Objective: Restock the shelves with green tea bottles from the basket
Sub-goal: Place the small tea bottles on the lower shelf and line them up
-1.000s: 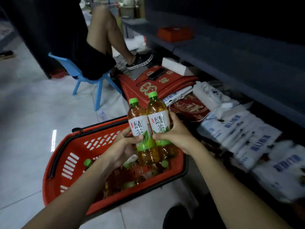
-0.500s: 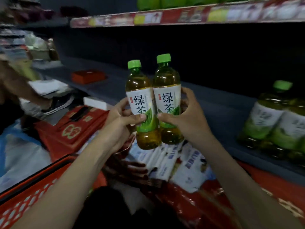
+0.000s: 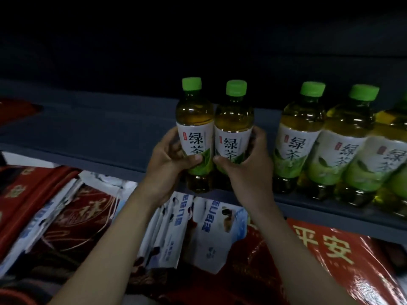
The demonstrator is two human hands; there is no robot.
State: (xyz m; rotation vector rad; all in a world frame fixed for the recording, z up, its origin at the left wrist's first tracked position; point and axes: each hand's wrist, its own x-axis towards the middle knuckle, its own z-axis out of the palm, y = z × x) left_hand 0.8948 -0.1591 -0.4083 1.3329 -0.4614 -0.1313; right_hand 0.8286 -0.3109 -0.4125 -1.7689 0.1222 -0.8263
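**A:** What is each hand doing?

**B:** The left hand (image 3: 169, 164) wraps fingers and thumb round the label of the left bottle (image 3: 195, 128). The right hand (image 3: 246, 168) grasps the right bottle (image 3: 233, 133) the same way. Neither hand is released.

**A:** Why press the pair together?

**B:** They touch side to side, upright, caps up, labels facing near. I judge that this lets both go down as one unit, already faced for a shopper.

**A:** Where are they against the shelf?

**B:** At the near edge of the shelf (image 3: 88, 133), just left of the row (image 3: 297, 139) standing there. Their bases are level with that edge. I cannot tell whether they rest on the board.

**A:** Why that spot?

**B:** The row fills the right side, so new stock joins at its left end. The right bottle is near the row but apart from it. That gap probably wants closing with a push to the right.

**A:** Any risk?

**B:** The right hand's fingers lie on the side of the right bottle that faces the row. Letting go there could nudge the nearest standing bottle. Below the shelf lie white packets (image 3: 198, 234) and a red bag (image 3: 319, 260), where a slipped bottle would land.

**A:** And the basket?

**B:** Out of view.
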